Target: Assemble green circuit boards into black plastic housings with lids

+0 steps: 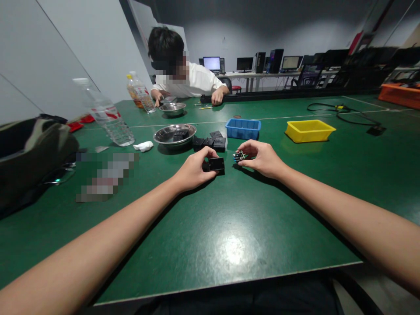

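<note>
My left hand (196, 169) holds a small black plastic case (216, 164) between thumb and fingers, its hollow side facing me. Just to the right, apart from the case, my right hand (260, 158) pinches a small circuit board with parts on it (239, 156). Behind my left hand lie several black cases (210, 142) in a cluster. Beside them a steel bowl (175, 139) has a black piece inside. A blue bin (243, 129) stands behind my right hand, and a yellow bin (310, 131) is further right.
Across the green table (197, 245) a person in white (200, 78) leans near a second steel bowl (173, 109). Bottles (113, 122), a crumpled tissue (143, 146) and a bag (29, 162) are at left. A black cable (348, 116) and an orange bin (400, 95) lie at right.
</note>
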{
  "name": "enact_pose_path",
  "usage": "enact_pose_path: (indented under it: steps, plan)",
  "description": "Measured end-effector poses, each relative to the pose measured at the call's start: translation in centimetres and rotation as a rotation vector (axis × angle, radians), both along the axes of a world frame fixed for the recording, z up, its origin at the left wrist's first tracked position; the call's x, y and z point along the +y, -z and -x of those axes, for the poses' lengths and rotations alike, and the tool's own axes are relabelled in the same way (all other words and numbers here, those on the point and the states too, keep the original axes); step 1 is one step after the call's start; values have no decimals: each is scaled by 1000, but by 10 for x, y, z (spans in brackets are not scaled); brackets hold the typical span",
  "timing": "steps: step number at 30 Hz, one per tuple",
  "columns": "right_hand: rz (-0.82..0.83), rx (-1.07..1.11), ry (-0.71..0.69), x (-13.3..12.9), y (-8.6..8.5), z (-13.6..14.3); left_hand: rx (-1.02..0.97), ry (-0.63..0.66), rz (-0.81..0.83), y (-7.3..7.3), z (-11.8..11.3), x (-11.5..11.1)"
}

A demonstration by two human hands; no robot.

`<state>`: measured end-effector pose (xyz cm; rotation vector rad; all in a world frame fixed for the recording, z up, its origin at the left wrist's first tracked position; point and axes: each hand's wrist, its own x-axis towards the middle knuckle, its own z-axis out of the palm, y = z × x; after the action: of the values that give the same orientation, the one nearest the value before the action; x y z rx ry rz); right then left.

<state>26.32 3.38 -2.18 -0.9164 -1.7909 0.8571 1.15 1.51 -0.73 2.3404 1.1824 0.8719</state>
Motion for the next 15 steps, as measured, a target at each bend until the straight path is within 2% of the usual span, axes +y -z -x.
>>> enact_pose_path:
  steps: [15]
  plan:
    - [-83, -46, -4, 4, 4, -1, 13, 6, -29, 1, 1, 1]
